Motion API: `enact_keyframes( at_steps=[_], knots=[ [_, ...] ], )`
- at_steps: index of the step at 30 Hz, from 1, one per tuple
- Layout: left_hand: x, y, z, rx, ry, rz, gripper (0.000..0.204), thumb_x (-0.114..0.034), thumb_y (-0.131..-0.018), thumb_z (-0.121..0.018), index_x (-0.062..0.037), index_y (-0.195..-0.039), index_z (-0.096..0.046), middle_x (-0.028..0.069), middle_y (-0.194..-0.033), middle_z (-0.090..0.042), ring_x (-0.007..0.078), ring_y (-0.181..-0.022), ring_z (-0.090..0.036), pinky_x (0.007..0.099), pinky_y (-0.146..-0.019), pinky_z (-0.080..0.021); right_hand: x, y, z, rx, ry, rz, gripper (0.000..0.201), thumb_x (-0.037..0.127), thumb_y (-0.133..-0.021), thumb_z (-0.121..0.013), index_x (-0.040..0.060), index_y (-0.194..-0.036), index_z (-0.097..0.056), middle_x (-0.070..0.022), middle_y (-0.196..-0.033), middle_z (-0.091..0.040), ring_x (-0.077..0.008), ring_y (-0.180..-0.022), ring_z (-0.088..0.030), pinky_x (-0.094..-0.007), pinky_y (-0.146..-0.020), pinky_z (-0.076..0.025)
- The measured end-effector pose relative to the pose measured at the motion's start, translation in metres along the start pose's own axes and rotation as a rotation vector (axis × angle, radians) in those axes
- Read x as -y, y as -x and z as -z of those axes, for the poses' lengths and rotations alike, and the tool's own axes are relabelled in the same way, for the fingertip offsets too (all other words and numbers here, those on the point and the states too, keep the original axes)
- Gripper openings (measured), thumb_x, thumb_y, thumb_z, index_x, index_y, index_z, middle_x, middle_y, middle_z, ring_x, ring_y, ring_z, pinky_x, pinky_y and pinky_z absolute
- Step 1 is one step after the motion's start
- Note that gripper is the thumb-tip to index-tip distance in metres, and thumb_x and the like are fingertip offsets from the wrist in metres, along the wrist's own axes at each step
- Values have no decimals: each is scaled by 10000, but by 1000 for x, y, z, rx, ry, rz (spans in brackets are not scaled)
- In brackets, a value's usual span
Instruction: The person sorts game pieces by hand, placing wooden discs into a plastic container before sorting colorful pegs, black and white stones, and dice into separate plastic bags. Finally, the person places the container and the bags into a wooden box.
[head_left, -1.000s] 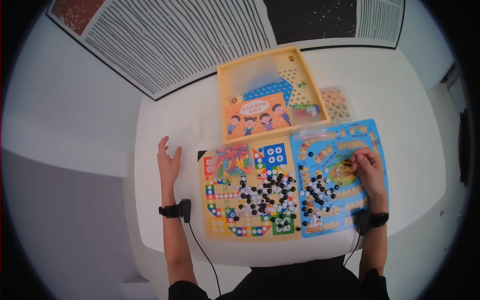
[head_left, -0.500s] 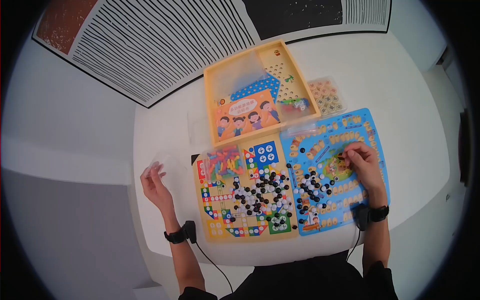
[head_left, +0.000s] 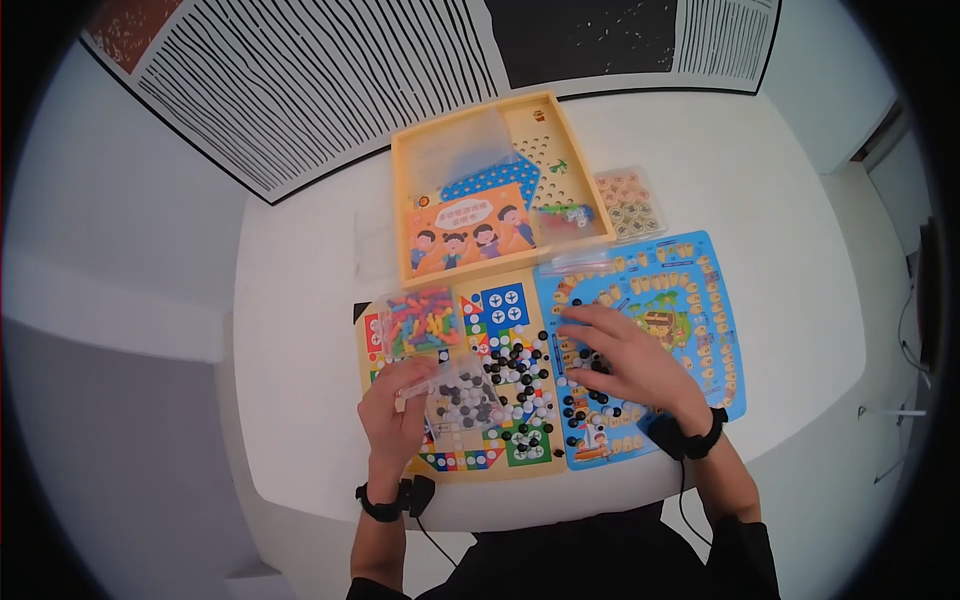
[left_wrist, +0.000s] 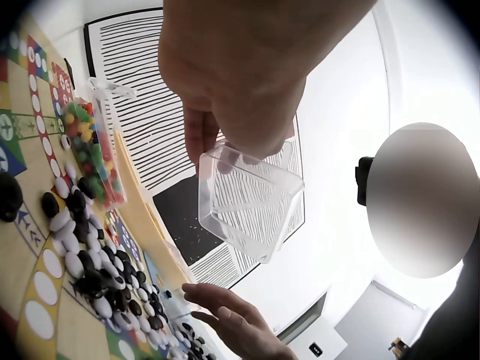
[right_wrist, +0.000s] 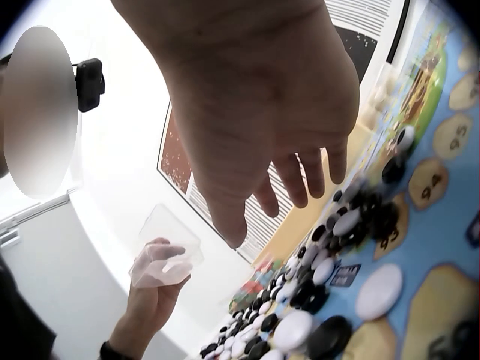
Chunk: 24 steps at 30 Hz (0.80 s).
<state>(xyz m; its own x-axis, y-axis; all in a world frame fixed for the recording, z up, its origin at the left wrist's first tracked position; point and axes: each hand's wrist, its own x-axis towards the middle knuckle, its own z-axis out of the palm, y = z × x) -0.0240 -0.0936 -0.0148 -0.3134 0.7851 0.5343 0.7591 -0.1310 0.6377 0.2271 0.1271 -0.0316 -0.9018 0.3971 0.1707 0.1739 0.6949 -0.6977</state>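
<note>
My left hand (head_left: 393, 408) grips a clear plastic box (left_wrist: 251, 199) by one side, holding it over the printed board. The left wrist view shows the box with nothing in it; black and white pieces show through it from above. My right hand (head_left: 640, 368) hovers palm down over the blue board (head_left: 715, 350), fingers spread and holding nothing. Beneath and beside that hand lie loose black and white round pieces (right_wrist: 300, 289), partly hidden by it in the head view. More of them are heaped on the yellow game board (head_left: 465, 462) to the left.
A clear box of colourful pegs (head_left: 420, 320) stands on the yellow board's upper left. Behind the boards sits a wooden tray (head_left: 400, 200) with an orange booklet (head_left: 470, 225) and bags. A box of round wooden pieces (head_left: 630, 205) stands at its right.
My left hand picked up the clear box at the left and brought it right, over the yellow board. My right hand moved left towards the loose pieces and spread its fingers.
</note>
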Motion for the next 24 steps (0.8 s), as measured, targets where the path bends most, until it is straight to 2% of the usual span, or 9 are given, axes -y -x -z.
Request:
enact_keyframes(
  at_steps=[1,2,6,11,15,19,21,23,24],
  knots=[
    [2,3,-1,-25,69,86,183,47,-954,-657,-1,-1130,-642,185,-1085,-754,281,-998,-749,363,-869,-602,-1,-6,-8,60,-10,14,543,340,-940,-772,55,-1377,-622,-190,-1514,-531,-396,-1442,-468,-530,-1188,-395],
    [4,5,-1,-51,134,173,186,51,-967,-642,12,-1149,-636,193,-1119,-739,275,-1040,-736,363,-901,-594,-4,-11,-15,92,98,80,667,410,-932,-769,71,-1462,-547,-198,-1571,-464,-400,-1471,-432,-536,-1216,-360],
    [3,9,-2,-107,205,227,175,42,-998,-609,31,-1172,-623,196,-1166,-709,257,-1108,-703,362,-939,-577,-8,-33,-46,112,137,181,742,490,-915,-760,73,-1482,-526,-220,-1575,-455,-412,-1478,-423,-538,-1215,-353],
    [4,0,-7,-96,250,350,149,20,-1021,-594,20,-1168,-619,143,-1206,-662,205,-1105,-662,322,-931,-548,4,-21,-55,247,199,291,745,507,-907,-753,68,-1469,-539,-204,-1575,-462,-397,-1482,-426,-505,-1218,-357],
    [15,-23,-21,-71,246,353,129,12,-1027,-592,0,-1152,-617,114,-1206,-622,188,-1070,-650,305,-915,-534,7,-7,-47,342,136,312,700,465,-933,-741,47,-1458,-541,-175,-1583,-462,-376,-1508,-398,-504,-1221,-367],
    [37,-42,-45,42,251,334,117,-5,-1009,-625,-9,-1125,-611,121,-1187,-606,186,-1042,-652,310,-856,-537,-3,-16,-23,230,93,222,671,432,-938,-744,41,-1447,-549,-180,-1572,-474,-378,-1506,-403,-496,-1215,-374],
    [41,-53,-57,65,248,353,118,-14,-999,-641,-11,-1113,-613,125,-1166,-622,188,-1032,-654,313,-831,-537,-12,-17,-15,70,104,32,672,451,-944,-734,37,-1438,-546,-219,-1561,-475,-411,-1473,-432,-529,-1198,-383],
    [45,-62,-66,99,129,212,123,-15,-962,-675,-17,-1077,-630,111,-1068,-661,209,-977,-660,339,-793,-531,-18,-16,-14,63,168,34,684,455,-940,-737,36,-1445,-543,-222,-1562,-475,-415,-1474,-429,-526,-1202,-380],
    [45,-65,-67,102,129,207,123,-15,-962,-675,-17,-1077,-630,111,-1068,-661,209,-977,-660,339,-793,-531,-21,-15,-15,62,228,39,697,459,-937,-740,35,-1452,-539,-225,-1562,-474,-418,-1476,-427,-523,-1207,-377]
  ],
)
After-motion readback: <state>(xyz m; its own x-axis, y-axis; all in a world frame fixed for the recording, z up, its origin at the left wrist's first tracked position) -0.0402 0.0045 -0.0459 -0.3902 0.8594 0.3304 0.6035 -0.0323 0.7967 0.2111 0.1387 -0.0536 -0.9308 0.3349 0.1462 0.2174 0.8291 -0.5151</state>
